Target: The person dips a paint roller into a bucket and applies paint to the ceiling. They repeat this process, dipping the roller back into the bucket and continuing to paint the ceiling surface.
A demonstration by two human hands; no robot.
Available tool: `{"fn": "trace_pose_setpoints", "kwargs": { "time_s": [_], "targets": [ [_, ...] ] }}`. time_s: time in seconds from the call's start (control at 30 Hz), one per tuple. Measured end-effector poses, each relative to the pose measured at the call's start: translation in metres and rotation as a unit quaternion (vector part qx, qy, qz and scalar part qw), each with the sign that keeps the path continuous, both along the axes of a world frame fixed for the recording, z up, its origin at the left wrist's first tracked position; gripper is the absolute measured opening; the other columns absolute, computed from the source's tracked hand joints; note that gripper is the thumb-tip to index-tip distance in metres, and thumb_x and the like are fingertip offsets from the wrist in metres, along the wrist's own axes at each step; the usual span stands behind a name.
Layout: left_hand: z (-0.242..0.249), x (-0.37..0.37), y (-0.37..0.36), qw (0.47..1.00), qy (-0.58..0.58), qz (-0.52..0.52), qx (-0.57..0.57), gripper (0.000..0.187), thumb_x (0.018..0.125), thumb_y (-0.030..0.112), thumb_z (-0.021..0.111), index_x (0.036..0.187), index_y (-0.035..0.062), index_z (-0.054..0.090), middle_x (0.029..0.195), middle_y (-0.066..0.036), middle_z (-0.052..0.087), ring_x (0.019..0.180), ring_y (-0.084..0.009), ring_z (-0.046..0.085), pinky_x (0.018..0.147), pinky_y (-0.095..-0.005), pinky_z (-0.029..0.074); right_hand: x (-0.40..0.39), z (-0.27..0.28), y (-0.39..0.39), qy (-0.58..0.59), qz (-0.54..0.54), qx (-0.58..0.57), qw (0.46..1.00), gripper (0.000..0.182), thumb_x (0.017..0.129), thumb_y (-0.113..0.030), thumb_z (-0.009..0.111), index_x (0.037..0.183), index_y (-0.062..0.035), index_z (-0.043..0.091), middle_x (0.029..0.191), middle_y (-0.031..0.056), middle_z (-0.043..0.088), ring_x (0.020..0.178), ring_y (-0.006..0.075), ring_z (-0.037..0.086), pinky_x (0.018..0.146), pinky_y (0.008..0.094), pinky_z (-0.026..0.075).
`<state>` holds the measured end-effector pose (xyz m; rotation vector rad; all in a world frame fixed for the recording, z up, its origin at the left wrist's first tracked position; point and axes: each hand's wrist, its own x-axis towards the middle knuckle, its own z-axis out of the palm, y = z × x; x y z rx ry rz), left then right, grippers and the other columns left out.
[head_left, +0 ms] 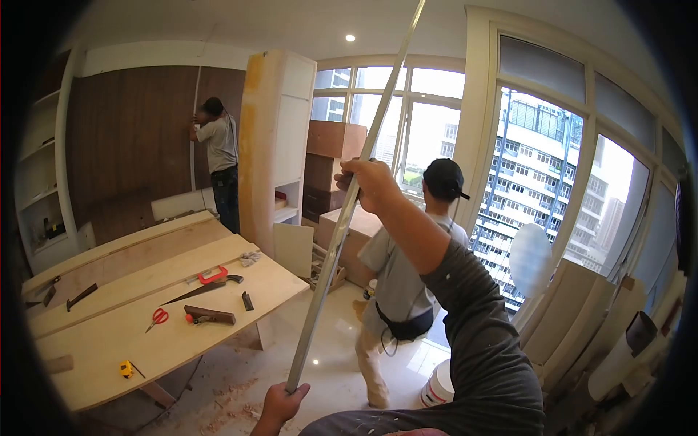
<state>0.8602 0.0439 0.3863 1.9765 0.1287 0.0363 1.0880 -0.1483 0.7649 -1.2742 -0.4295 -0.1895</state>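
Observation:
A long, narrow metal strip (pixel 323 298) runs upright and tilted through the middle of the view, its top leaning right and passing out of frame. My right hand (pixel 371 185) is raised and closed around it at about mid-height. Lower down, my left hand (pixel 282 405) grips the strip near its bottom end. Just beyond the strip stands a person in a grey shirt and black cap (pixel 414 254), back turned to me.
On the left a plywood worktable (pixel 273 287) carries red scissors (pixel 159 317), a hand plane (pixel 211 315), a handsaw (pixel 195 292), a yellow tape measure (pixel 126 369) and a hammer (pixel 81 296). Another person (pixel 222 145) faces the brown wall panel. A white bucket (pixel 438 385) stands on the floor.

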Motion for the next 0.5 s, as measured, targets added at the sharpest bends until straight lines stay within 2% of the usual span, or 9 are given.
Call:
{"fn": "trace_pose_setpoints", "kwargs": {
  "time_s": [0.17, 0.23, 0.4, 0.5],
  "targets": [
    [0.028, 0.034, -0.044, 1.000, 0.007, -0.013, -0.023, 0.042, 0.083, 0.038, 0.070, 0.070, -0.0015, 0.061, 0.056, -0.010, 0.055, 0.054, -0.0187, 0.049, 0.055, -0.0364, 0.043, 0.047, 0.002, -0.043, 0.010, 0.001, 0.024, 1.000, 0.014, 0.086, -0.001, 0.061, 0.091, 0.0105, 0.055, 0.081, 0.0176, 0.060, 0.073, 0.0280, 0.065, 0.067, 0.0361, 0.058],
    [0.039, 0.046, -0.062, 0.999, 0.004, -0.021, -0.026, 0.041, 0.084, 0.037, 0.070, 0.072, -0.0013, 0.061, 0.057, -0.009, 0.055, 0.055, -0.0181, 0.049, 0.056, -0.0359, 0.043, 0.064, 0.007, -0.059, 0.042, 0.005, 0.029, 0.999, 0.011, 0.085, -0.005, 0.065, 0.086, 0.0039, 0.059, 0.075, 0.0123, 0.060, 0.067, 0.0231, 0.064, 0.063, 0.0329, 0.057],
    [0.059, 0.075, -0.105, 0.998, -0.033, -0.023, -0.043, 0.037, 0.085, 0.035, 0.069, 0.078, -0.0005, 0.063, 0.059, -0.008, 0.055, 0.057, -0.0170, 0.049, 0.057, -0.0353, 0.043, 0.093, 0.024, -0.100, 0.044, -0.016, 0.004, 0.999, 0.012, 0.085, -0.006, 0.065, 0.082, 0.0013, 0.056, 0.078, 0.0100, 0.057, 0.070, 0.0221, 0.062, 0.065, 0.0332, 0.056],
    [0.072, 0.089, -0.125, 0.998, -0.049, -0.022, -0.045, 0.035, 0.086, 0.035, 0.068, 0.081, 0.0001, 0.063, 0.060, -0.008, 0.055, 0.058, -0.0180, 0.050, 0.058, -0.0351, 0.043, 0.114, 0.032, -0.120, 0.041, 0.005, 0.002, 0.999, 0.014, 0.087, -0.005, 0.064, 0.092, 0.0051, 0.056, 0.087, 0.0115, 0.054, 0.080, 0.0235, 0.060, 0.068, 0.0328, 0.055]
  ]
}}
